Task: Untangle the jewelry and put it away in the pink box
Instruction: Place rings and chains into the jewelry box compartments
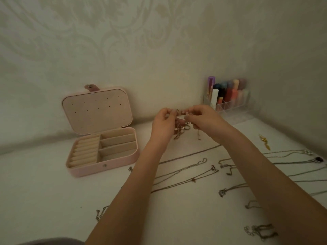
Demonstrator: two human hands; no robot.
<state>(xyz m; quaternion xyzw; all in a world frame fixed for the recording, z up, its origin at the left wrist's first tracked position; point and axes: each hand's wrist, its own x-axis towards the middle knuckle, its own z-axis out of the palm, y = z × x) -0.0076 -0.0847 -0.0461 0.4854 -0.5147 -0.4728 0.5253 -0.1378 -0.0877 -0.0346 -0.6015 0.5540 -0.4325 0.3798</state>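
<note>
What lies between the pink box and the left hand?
Head view: bare white tabletop between the pink box and the left hand; nothing lies there.

Matt pink box with velvety cream lining — shiny metal chains on smooth white table.

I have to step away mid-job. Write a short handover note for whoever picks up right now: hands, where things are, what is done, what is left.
Hands: left hand and right hand both raised above the white tabletop, pinching a tangled clump of silver chain jewelry between them.
Box: pink hinged jewelry box sits open at left; the compartments in view look empty.
Done: several thin silver chains lie spread out separately on the tabletop.
Left: finish untangling the clump, then move every piece into the box.
</note>
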